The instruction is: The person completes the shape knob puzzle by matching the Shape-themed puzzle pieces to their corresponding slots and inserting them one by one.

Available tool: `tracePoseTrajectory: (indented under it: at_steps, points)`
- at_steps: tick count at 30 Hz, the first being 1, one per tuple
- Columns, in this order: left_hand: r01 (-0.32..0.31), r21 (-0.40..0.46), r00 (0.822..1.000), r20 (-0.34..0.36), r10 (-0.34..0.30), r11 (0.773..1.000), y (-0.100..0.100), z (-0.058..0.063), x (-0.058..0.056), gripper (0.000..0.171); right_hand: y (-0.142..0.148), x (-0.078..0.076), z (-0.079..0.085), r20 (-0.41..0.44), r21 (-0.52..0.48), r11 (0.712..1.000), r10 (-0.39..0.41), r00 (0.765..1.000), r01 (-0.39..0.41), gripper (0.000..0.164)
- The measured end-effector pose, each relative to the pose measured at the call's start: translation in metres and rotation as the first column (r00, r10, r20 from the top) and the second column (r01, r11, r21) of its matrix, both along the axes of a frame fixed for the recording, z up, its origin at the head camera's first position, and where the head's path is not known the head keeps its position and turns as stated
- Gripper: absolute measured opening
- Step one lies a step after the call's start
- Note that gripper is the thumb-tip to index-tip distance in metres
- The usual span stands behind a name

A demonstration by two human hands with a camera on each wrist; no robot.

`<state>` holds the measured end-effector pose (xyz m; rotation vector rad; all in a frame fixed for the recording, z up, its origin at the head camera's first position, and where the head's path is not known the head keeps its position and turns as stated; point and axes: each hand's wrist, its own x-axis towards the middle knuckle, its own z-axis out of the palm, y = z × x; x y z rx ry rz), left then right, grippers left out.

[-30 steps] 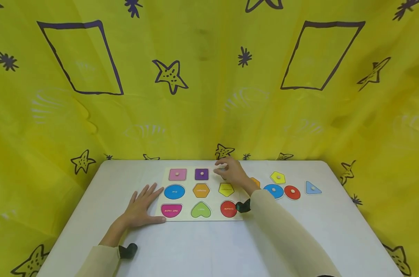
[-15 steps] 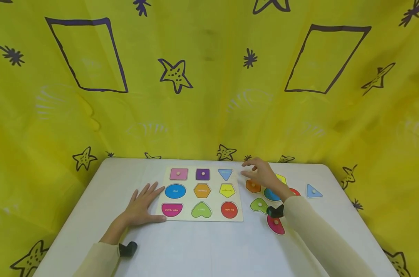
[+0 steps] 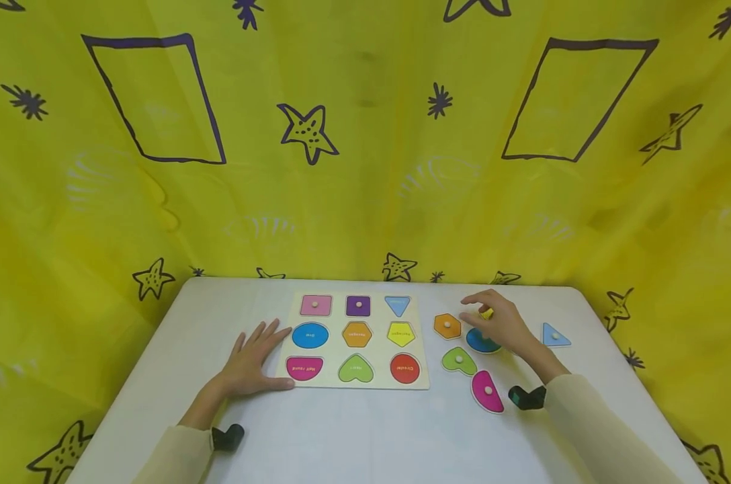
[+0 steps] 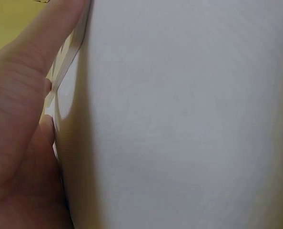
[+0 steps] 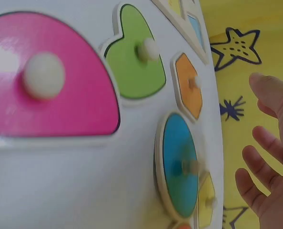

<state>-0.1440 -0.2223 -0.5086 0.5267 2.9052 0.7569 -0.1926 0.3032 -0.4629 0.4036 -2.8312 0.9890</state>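
Observation:
The left hand [image 3: 249, 363] lies with fingers spread against the left edge of a cream shape-puzzle board [image 3: 334, 319]; its thumb touches the lower left corner. In the left wrist view the left hand [image 4: 22, 105] shows beside the board's edge. My right hand [image 3: 498, 324] hovers above the loose knobbed pieces, fingers loosely bent and holding nothing. Beneath and beside it are a blue oval [image 3: 479, 344], a yellow pentagon [image 5: 207, 202] and an orange hexagon [image 3: 447, 326]. The hand hides most of the pentagon in the head view. Only a sliver of the red piece [image 5: 182, 226] shows.
A pink rectangle [image 3: 315, 305] and a purple square [image 3: 358, 306] sit in the board's far row. Right of the board lie a green heart [image 3: 459, 361], a magenta half round [image 3: 487, 392] and a light blue triangle [image 3: 555, 336]. A yellow curtain [image 3: 365, 188] stands behind the white table [image 3: 353, 437].
The right hand has moved right, from the board's far right corner to above the loose pieces. The left hand keeps its place at the board. The head view has shifted slightly.

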Motion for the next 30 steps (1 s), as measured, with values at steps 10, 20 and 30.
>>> tracePoseTrajectory:
  at_steps: [10,20,30]
  points:
    - [-0.007,-0.031,1.000,-0.001,0.007,1.000,0.002,-0.005,0.000,0.107,0.053,0.029,0.007,-0.042,0.011,0.994,-0.111,0.993,0.111,0.037]
    - [-0.015,-0.040,1.000,-0.009,0.014,0.999,0.002,-0.001,-0.002,0.108,0.098,0.042,0.003,-0.035,0.013,0.966,-0.256,0.966,0.257,0.047]
    - [-0.017,-0.040,1.000,-0.008,0.017,0.999,0.002,-0.003,-0.001,0.108,0.134,0.054,-0.016,0.149,-0.052,0.922,-0.373,0.916,0.384,0.063]
